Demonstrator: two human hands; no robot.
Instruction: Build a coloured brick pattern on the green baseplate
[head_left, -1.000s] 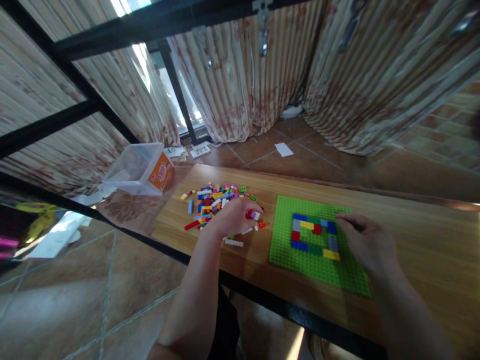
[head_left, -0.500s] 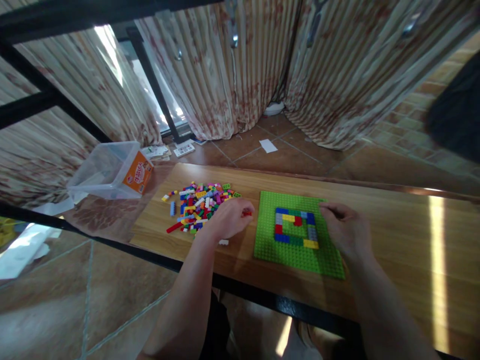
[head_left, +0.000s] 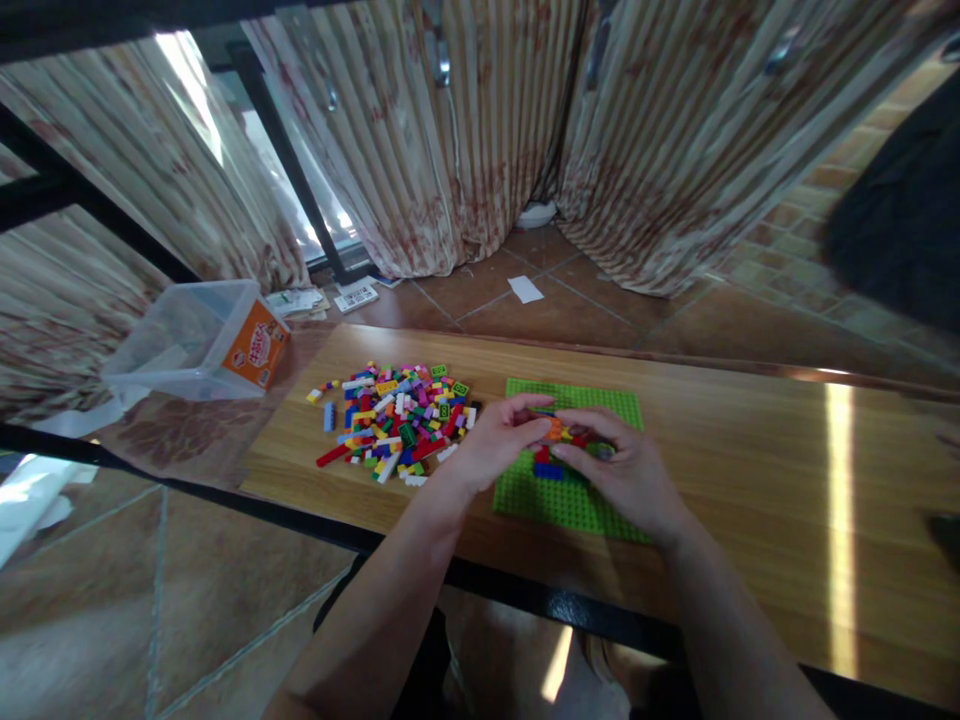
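Over the green studded baseplate [head_left: 525, 500], my two hands meet close together. My left hand [head_left: 502, 435] pinches a small orange-looking brick [head_left: 553, 429] between thumb and fingers. From the other side, my right hand [head_left: 619, 460] curls its thumb and fingers inward near that brick; what they grip, if anything, is hidden. Between its fingertips a red brick [head_left: 578, 440] shows. A blue brick [head_left: 549, 471] of the rectangular outline on the plate is visible below; the hands cover most of the outline. To the left lies a loose pile of colourful bricks [head_left: 401, 420].
The wooden table [head_left: 735, 480] carries everything, with a dark front edge. A clear plastic box [head_left: 180, 335] with an orange label stands beyond its left end. Papers [head_left: 356, 297] lie on the floor. Part of another person's hand [head_left: 951, 440] shows at the right edge.
My left hand has moved right from beside the brick pile to above the baseplate, carrying a small brick. My right hand has moved left over the brick outline. The view has shifted slightly.
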